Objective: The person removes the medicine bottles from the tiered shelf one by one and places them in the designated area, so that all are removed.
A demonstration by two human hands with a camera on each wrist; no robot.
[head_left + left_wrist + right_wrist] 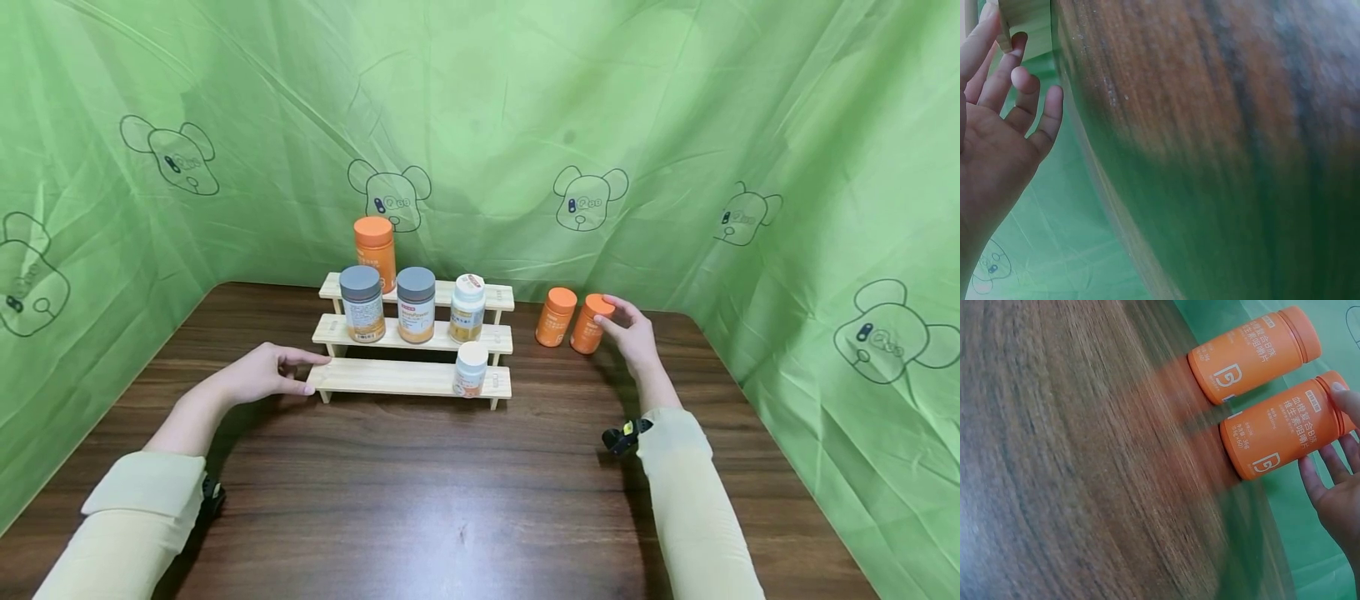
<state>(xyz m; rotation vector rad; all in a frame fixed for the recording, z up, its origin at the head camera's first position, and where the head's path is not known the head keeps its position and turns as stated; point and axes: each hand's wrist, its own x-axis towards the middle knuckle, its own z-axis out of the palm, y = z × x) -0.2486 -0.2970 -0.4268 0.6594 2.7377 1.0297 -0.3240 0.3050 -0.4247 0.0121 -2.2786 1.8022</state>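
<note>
- The left hand (258, 372) lies stretched toward the left end of the wooden stepped rack (390, 377), forearm in a pale sleeve (131, 508) low over the table (420, 492); its fingers are extended and slack, their tips touching the rack's lowest step, gripping nothing
- In the left wrist view the palm faces the camera with fingers spread, and the fingertips (1017, 42) meet the pale wood of the rack end
- The right hand (633, 331) reaches out to the right of the rack; thumb and fingertips rest on the cap and far side of the nearer orange bottle (590, 324), which tilts slightly
- The right wrist view shows a fingertip on that bottle's cap edge and the remaining fingers straight just beside its body, so the touch looks light; whether the fingers close fully round it I cannot tell
- Orange bottles: three in all, two standing on the table right of the rack, just beside each other, the second orange bottle (556, 317) being closer to the rack, and one taller orange bottle (375, 250) on the rack's top step
- Grey-capped jars (361, 303): two, side by side on the rack's middle step
- White-capped bottles (467, 308): two, one at the right of the middle step, one on the lowest step below it
- One rack, three steps
</note>
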